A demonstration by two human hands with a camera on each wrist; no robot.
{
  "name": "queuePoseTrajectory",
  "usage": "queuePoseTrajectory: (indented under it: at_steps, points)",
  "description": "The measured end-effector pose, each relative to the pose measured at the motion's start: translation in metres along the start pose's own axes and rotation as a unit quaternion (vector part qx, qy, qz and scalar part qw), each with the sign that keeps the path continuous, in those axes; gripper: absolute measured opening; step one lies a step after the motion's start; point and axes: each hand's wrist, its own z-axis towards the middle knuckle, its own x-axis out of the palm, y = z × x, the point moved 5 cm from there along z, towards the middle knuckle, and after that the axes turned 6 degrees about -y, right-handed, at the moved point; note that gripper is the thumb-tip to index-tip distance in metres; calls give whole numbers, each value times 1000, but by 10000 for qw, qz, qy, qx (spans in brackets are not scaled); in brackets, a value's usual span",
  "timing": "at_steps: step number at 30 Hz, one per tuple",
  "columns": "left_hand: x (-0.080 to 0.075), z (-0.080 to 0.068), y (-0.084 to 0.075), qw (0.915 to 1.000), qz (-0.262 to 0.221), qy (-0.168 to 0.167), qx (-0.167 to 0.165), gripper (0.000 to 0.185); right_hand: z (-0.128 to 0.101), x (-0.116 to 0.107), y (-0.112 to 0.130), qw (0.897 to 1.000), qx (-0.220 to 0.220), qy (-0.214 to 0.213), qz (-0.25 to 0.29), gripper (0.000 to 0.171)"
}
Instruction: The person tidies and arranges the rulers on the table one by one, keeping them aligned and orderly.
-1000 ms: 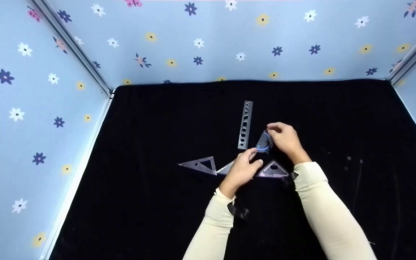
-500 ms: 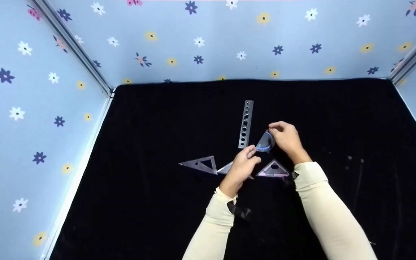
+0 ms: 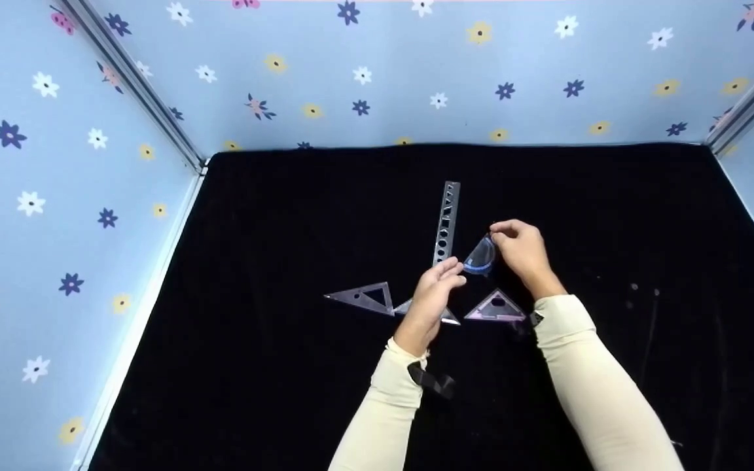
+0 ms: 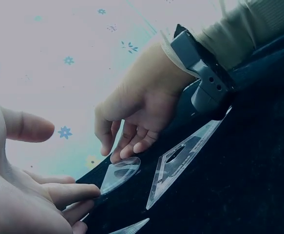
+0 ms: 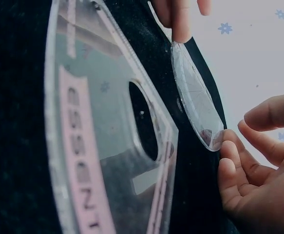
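A clear protractor (image 3: 480, 256) with a blue curved band lies slanted between my two hands. My left hand (image 3: 430, 296) touches its lower left corner with extended fingertips, the thumb held apart in the left wrist view. At the opposite corner, the fingertips of my right hand (image 3: 520, 250) rest against the edge; in the right wrist view the thumb (image 5: 268, 114) stands off from it. A clear ruler (image 3: 446, 219) with a row of cut-out shapes lies just beyond my left fingers. Under the left hand, a set square (image 3: 450, 318) is partly hidden.
Another set square (image 3: 377, 298) lies at the left with a triangular cut-out. A set square with pink print (image 3: 495, 307) lies near the right wrist. Black cloth (image 3: 252, 261) covers the table, bounded by flowered blue walls (image 3: 416, 78).
My left hand has shifted slightly left and away from me, its thumb leaving the pink-printed set square's side and uncovering the middle set square's tip. The protractor and right hand have shifted very little.
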Motion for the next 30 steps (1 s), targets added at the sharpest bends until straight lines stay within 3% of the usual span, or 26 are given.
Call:
queuePoseTrajectory:
  at_steps: [20,30]
  points:
    - [3,-2,-4,9966,-522,75,637,59,-7,-8,0,9967,268,-139,750,26]
    - [4,-2,-4,9945,-502,26,919,57,-15,-11,-6,9904,502,-307,1247,27]
